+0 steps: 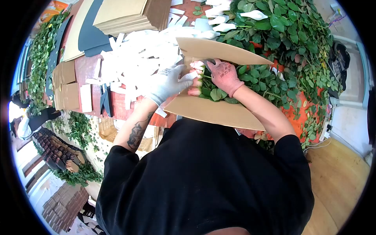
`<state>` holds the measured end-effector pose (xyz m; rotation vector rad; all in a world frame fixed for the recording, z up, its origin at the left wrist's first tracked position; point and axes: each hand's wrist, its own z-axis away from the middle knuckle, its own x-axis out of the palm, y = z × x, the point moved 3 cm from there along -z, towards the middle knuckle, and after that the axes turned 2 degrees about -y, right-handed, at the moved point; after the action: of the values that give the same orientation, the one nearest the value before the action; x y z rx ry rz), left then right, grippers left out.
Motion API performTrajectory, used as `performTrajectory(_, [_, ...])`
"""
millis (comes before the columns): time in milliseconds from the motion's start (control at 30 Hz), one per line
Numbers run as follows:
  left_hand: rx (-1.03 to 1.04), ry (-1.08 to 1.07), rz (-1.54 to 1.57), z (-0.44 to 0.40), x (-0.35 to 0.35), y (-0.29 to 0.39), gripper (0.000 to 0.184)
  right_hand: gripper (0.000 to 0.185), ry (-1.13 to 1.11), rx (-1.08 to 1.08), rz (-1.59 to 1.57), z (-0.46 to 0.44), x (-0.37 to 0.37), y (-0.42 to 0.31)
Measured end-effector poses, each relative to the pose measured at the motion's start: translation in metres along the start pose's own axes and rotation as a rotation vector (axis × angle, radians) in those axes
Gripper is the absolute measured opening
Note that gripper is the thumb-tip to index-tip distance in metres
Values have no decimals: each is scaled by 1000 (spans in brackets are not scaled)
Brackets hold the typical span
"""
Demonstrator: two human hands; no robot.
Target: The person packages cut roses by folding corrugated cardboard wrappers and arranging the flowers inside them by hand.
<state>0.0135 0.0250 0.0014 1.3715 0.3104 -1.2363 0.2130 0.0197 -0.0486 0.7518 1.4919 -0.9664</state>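
Note:
Pink roses (194, 92) lie with their leafy stems inside a bent sheet of brown cardboard (213, 109), heads toward the left. My left hand (166, 83), in a pale grey glove, is at the rose heads, its thumb and fingers around a rose in a white foam net (191, 75). My right hand (225, 75), in a red-pink glove, reaches over the stems with curled fingers. From the netted rose, a green stem runs toward this hand; the fingertips are partly hidden, so its grip does not show fully.
Many white foam strips (137, 55) are heaped left of the cardboard. Behind them stands a stack of cardboard sheets (127, 17). Cut leafy stems (290, 35) cover the right side, with netted white buds (253, 15) among them. Dark scissors-like strips (105, 100) lie at the near left edge.

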Motion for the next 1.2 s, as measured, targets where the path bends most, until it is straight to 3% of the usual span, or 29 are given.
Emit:
performTrajectory(100, [-16, 56, -116, -1, 3, -16, 34, 28, 101, -29, -6, 1, 7, 3])
performTrajectory(133, [-135, 55, 59, -2, -17, -39, 33, 28, 98, -14, -9, 3, 5, 3])
performTrajectory(167, [-138, 282, -78, -1, -22, -56, 31, 27, 45, -14, -20, 3, 1, 2])
performTrajectory(233, [-41, 208, -30, 4, -37, -31, 29, 27, 0, -18, -22, 0, -2, 4])
performTrajectory(300, [147, -20, -43, 3, -28, -4, 31, 26, 92, -93, 94, 0, -3, 2])
performTrajectory(333, [424, 9, 33, 6, -20, 8, 28, 24, 3, -23, 30, -2, -2, 0])
performTrajectory(367, [381, -60, 44, 6, -13, 18, 32, 21, -55, 2, 55, -5, -6, -4])
performTrajectory(400, [413, 52, -215, 0, 14, 6, 41, 19, 37, -70, 179, -7, -14, -9])
performTrajectory(433, [500, 113, -238, -9, 15, 12, 49, 17, 95, -96, 280, -5, -13, -7])
performTrajectory(500, [320, -39, -52, -18, 24, 13, 55, 24, -36, -38, 60, -2, -5, -3])
performTrajectory(533, [318, -55, -93, -21, 27, 11, 55, 24, 26, -79, 40, 3, -6, -1])
performTrajectory(567, [347, -45, -101, -23, 25, 16, 55, 24, -118, -140, 15, 11, -23, -7])
performTrajectory(600, [294, -96, -121, -24, 25, 15, 55, 29, -78, -246, 11, 17, -58, -18])
performTrajectory(633, [229, -151, -137, -23, 26, 13, 55, 29, 178, -390, -55, 26, -102, -24])
performTrajectory(700, [295, -87, -99, -23, 26, 12, 58, 25, 317, -349, -116, 27, -172, -15])
performTrajectory(767, [383, -19, -66, -24, 24, 14, 61, 18, 479, -209, -268, 7, -228, 27])
performTrajectory(833, [476, 93, -140, -27, 20, 18, 64, 20, 545, 105, 126, -18, -235, 79])
performTrajectory(933, [447, 38, -272, -29, 20, 32, 67, 25, 179, 188, 319, -47, -182, 161])
performTrajectory(1033, [372, -72, -248, -34, 26, 23, 69, 25, -153, 212, 390, -48, -176, 164])
performTrajectory(1100, [330, -137, -239, -35, 34, 16, 70, 17, -58, 112, 460, -44, -167, 167])
performTrajectory(1200, [366, -106, -315, -29, 34, 19, 70, 19, -180, 1, 587, -39, -157, 163])
